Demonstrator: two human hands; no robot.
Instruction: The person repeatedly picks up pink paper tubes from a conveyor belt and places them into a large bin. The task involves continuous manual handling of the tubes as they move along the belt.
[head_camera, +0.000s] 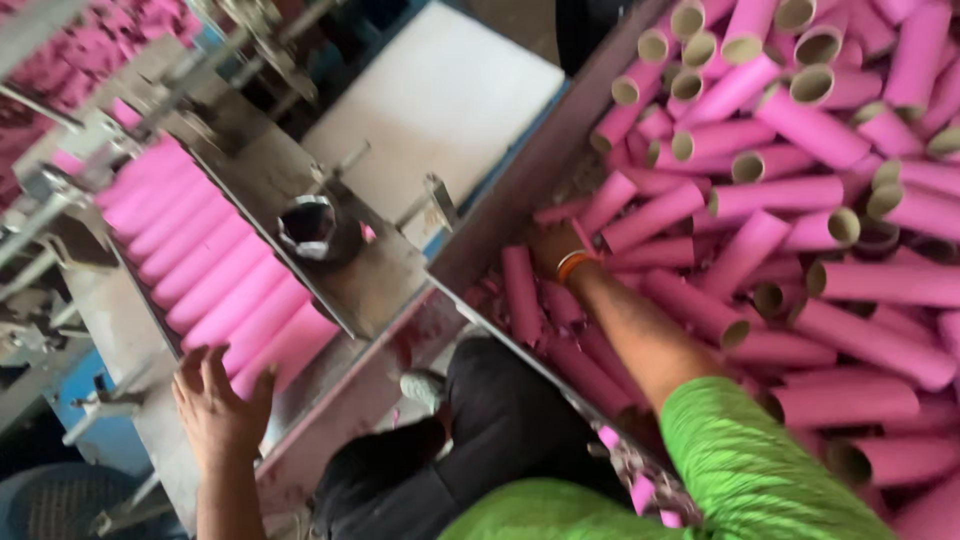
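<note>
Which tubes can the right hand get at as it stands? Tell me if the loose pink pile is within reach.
Probably yes. The right hand is already down among the loose pink tubes in the bin, wrist-deep, with nothing covering them. Its grip is hidden by the tubes. The left hand rests at the tray's row of tubes.

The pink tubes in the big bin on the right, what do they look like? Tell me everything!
The pink tubes are hollow rolls that look like cardboard, bright pink outside and pale brownish at their open ends. Dozens lie jumbled in every direction, heaped in a bin whose dark slanted wall runs along the left of the heap. Most lie on their sides; some near the top show round open mouths. The right hand reaches into the pile, its fingers buried among the tubes, with an orange band on the wrist.
</note>
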